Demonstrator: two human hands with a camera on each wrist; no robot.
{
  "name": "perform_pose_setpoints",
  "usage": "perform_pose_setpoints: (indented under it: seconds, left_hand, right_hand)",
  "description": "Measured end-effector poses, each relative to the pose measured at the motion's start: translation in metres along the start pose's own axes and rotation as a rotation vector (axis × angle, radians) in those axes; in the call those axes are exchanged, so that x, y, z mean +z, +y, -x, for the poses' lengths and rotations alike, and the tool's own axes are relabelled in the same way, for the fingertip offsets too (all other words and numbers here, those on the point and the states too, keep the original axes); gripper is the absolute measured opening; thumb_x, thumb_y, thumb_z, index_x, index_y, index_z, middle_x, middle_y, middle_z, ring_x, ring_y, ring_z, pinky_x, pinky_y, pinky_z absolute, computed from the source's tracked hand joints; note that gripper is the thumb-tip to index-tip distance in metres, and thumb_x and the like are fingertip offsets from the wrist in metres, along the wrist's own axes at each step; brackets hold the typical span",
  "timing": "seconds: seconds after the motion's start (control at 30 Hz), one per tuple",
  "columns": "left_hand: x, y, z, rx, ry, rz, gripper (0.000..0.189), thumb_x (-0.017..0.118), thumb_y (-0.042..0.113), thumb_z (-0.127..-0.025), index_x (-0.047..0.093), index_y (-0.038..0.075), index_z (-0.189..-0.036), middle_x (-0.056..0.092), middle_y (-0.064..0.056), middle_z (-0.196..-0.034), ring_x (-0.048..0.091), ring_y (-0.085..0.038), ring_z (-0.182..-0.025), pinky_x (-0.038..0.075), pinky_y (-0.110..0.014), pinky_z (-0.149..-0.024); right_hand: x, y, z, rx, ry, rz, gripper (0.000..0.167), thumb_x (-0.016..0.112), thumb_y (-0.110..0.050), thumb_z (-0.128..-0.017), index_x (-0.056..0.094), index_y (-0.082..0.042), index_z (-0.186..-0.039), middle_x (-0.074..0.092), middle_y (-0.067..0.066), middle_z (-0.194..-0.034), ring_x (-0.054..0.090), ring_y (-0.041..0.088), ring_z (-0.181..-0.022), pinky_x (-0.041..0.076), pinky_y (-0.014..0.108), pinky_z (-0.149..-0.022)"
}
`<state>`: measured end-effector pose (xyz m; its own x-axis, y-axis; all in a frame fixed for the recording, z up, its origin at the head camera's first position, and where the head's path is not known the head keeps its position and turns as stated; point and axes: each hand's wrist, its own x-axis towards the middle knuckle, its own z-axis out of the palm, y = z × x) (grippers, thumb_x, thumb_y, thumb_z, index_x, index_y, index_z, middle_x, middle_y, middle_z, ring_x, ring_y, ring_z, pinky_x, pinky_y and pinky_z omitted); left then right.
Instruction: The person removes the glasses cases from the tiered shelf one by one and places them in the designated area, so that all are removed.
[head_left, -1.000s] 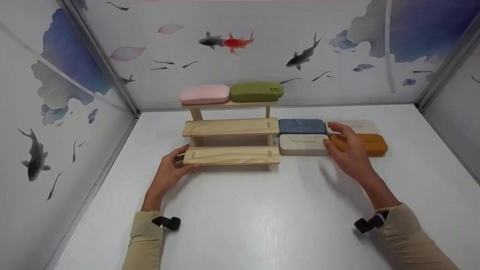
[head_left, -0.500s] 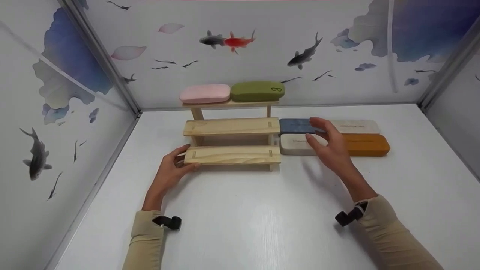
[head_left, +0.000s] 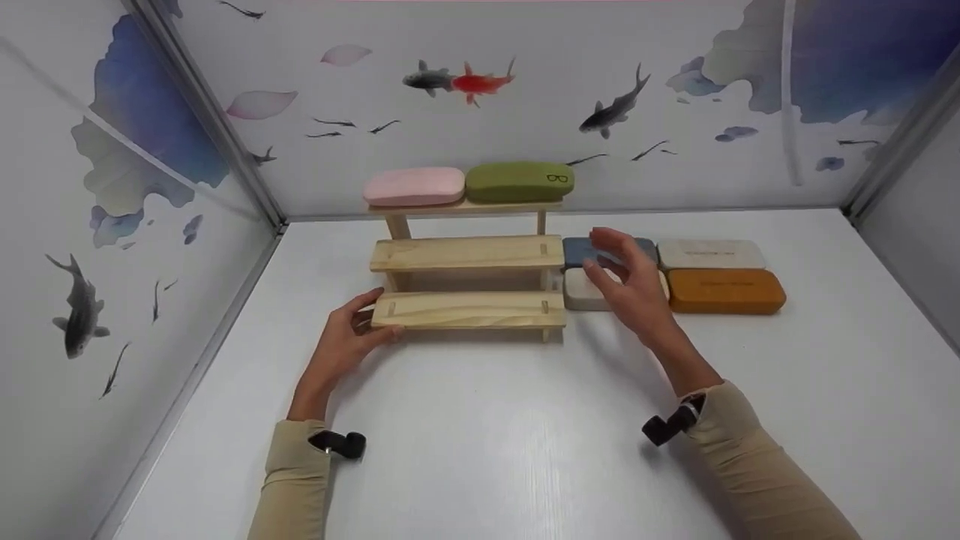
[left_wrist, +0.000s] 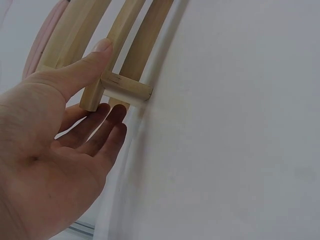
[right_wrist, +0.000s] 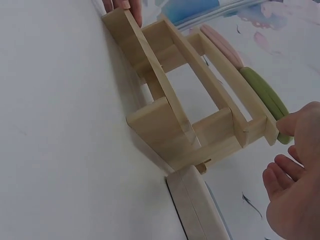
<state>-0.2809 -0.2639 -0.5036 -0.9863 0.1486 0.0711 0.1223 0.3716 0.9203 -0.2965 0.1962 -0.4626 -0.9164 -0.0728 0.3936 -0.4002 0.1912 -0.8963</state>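
Observation:
My left hand (head_left: 341, 337) grips the left end of the lowest step of a three-tier wooden shelf (head_left: 469, 309); in the left wrist view its thumb lies on the board and the fingers reach beneath. Over the blue glasses case (head_left: 576, 250) and the front off-white glasses case (head_left: 583, 291) hovers my right hand (head_left: 634, 292), fingers loosely bent and holding nothing. Both cases are partly hidden by it. On the top tier lie a pink glasses case (head_left: 415, 187) and a green glasses case (head_left: 517, 182), side by side.
Farther right on the white table (head_left: 480, 442) lie an orange glasses case (head_left: 726, 291) and, behind it, another off-white case (head_left: 712, 253). Printed wall panels with fish (head_left: 615, 109) enclose the table at the back and sides.
My right hand has moved left, from beside the orange case to over the blue and front off-white cases. The left hand keeps its place on the shelf.

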Motion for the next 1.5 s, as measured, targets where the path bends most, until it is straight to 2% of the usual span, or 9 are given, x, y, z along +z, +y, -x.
perform_pose_setpoints:
  seconds: [0.17, 0.33, 0.47, 0.67, 0.83, 1.0, 1.2, 1.4, 1.5]
  left_hand:
    - [0.001, 0.001, 0.0, 0.001, -0.004, -0.003, 0.084, 0.089, 0.021, -0.093, 0.046, 0.006, -0.164, 0.054, -0.019, -0.16, 0.059, -0.035, -0.145, 0.057, -0.028, -0.11]
    - [0.001, 0.0, 0.0, 0.006, 0.003, -0.002, 0.084, 0.089, 0.019, -0.093, 0.046, 0.005, -0.163, 0.054, -0.019, -0.161, 0.058, -0.036, -0.145, 0.056, -0.035, -0.115]
    - [0.0, -0.001, -0.001, 0.01, 0.002, -0.003, 0.084, 0.089, 0.019, -0.093, 0.046, 0.005, -0.163, 0.053, -0.02, -0.161, 0.058, -0.036, -0.145, 0.056, -0.035, -0.114]
    - [-0.001, -0.001, -0.001, 0.007, 0.0, 0.02, 0.086, 0.09, 0.019, -0.092, 0.045, 0.004, -0.163, 0.054, -0.019, -0.16, 0.06, -0.034, -0.143, 0.058, -0.024, -0.107]
    - [-0.002, 0.0, 0.0, 0.003, 0.005, 0.02, 0.086, 0.09, 0.019, -0.091, 0.046, 0.005, -0.163, 0.054, -0.017, -0.16, 0.06, -0.032, -0.143, 0.057, -0.022, -0.106]
    - [-0.002, -0.001, 0.001, 0.004, 0.006, 0.009, 0.087, 0.09, 0.02, -0.091, 0.045, 0.005, -0.164, 0.054, -0.018, -0.161, 0.06, -0.034, -0.143, 0.059, -0.022, -0.105]
    - [-0.001, -0.001, 0.001, 0.0, 0.004, 0.008, 0.086, 0.09, 0.02, -0.092, 0.045, 0.005, -0.164, 0.053, -0.018, -0.161, 0.059, -0.033, -0.144, 0.058, -0.021, -0.106]
    - [-0.001, -0.003, -0.001, 0.011, 0.001, 0.016, 0.084, 0.089, 0.017, -0.092, 0.045, 0.003, -0.163, 0.053, -0.019, -0.161, 0.059, -0.036, -0.144, 0.058, -0.023, -0.106]
    - [-0.002, -0.003, -0.001, 0.013, -0.004, 0.018, 0.085, 0.089, 0.017, -0.092, 0.045, 0.003, -0.163, 0.053, -0.019, -0.161, 0.059, -0.035, -0.144, 0.058, -0.021, -0.105]
  right_hand:
    - [0.006, 0.002, -0.007, 0.018, 0.019, -0.049, 0.055, 0.07, -0.023, -0.108, 0.051, -0.012, -0.158, 0.056, 0.007, -0.159, 0.051, 0.027, -0.152, 0.043, 0.043, -0.13]
    - [0.012, 0.004, -0.018, 0.053, 0.043, -0.095, 0.056, 0.07, -0.027, -0.108, 0.05, -0.013, -0.158, 0.057, 0.006, -0.159, 0.051, 0.022, -0.152, 0.044, 0.038, -0.129]
    - [0.014, 0.004, -0.03, 0.066, 0.05, -0.094, 0.058, 0.069, -0.029, -0.108, 0.048, -0.012, -0.16, 0.056, 0.005, -0.16, 0.05, 0.021, -0.153, 0.042, 0.04, -0.13]
    - [0.011, -0.004, -0.048, 0.074, -0.02, -0.084, 0.068, 0.068, -0.028, -0.109, 0.037, -0.009, -0.167, 0.046, 0.01, -0.168, 0.042, 0.027, -0.159, 0.039, 0.047, -0.132]
    - [0.012, -0.01, -0.062, 0.095, -0.083, -0.048, 0.075, 0.067, -0.028, -0.109, 0.029, -0.008, -0.17, 0.041, 0.013, -0.171, 0.038, 0.029, -0.161, 0.037, 0.048, -0.133]
    - [0.016, -0.016, -0.073, 0.112, -0.096, -0.025, 0.077, 0.067, -0.032, -0.109, 0.029, -0.007, -0.17, 0.041, 0.013, -0.172, 0.038, 0.026, -0.161, 0.036, 0.049, -0.133]
    - [0.023, -0.023, -0.08, 0.116, -0.09, -0.047, 0.075, 0.067, -0.034, -0.109, 0.031, -0.011, -0.17, 0.042, 0.009, -0.171, 0.037, 0.023, -0.161, 0.037, 0.049, -0.132]
    - [0.025, -0.027, -0.085, 0.144, -0.082, -0.059, 0.087, 0.067, -0.034, -0.109, 0.014, -0.017, -0.175, 0.019, 0.002, -0.182, 0.027, 0.021, -0.167, 0.035, 0.046, -0.134]
    - [0.025, -0.027, -0.088, 0.129, -0.082, -0.054, 0.087, 0.067, -0.032, -0.109, 0.011, -0.02, -0.176, 0.013, -0.001, -0.184, 0.023, 0.021, -0.168, 0.035, 0.046, -0.134]
